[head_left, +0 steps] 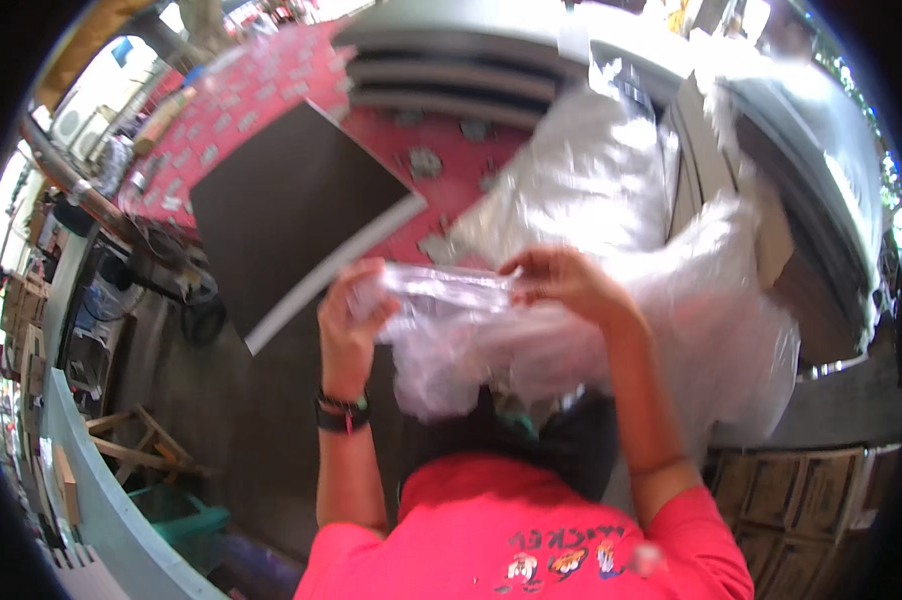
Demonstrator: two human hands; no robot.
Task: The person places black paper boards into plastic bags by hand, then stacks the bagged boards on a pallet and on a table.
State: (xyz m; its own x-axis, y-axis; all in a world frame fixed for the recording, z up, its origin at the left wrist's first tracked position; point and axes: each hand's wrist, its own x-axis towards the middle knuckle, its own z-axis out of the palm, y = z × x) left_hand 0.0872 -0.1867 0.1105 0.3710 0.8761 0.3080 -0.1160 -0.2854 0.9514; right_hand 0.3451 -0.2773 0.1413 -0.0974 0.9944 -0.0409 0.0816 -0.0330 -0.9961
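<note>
A clear plastic bag (441,288) stretches between my two hands above my lap, its loose lower part hanging down in folds. On its left end, my left hand (356,305) is closed around the film. My right hand (561,280) pinches the other end, with its fingers bent over the plastic. Beyond and to the left lies a dark flat sheet (301,200) with a pale edge strip, jutting past the table's near side. Just past my right hand rests a big bulging clear plastic sack (581,180); its contents are hard to make out.
A pink patterned cloth (261,80) covers the table. Stacked dark sheets (451,80) lie at the back, with more plastic-wrapped sheets (811,150) at the right. Cardboard boxes (791,490) stand low at the right. A green stool (181,515) is at the lower left.
</note>
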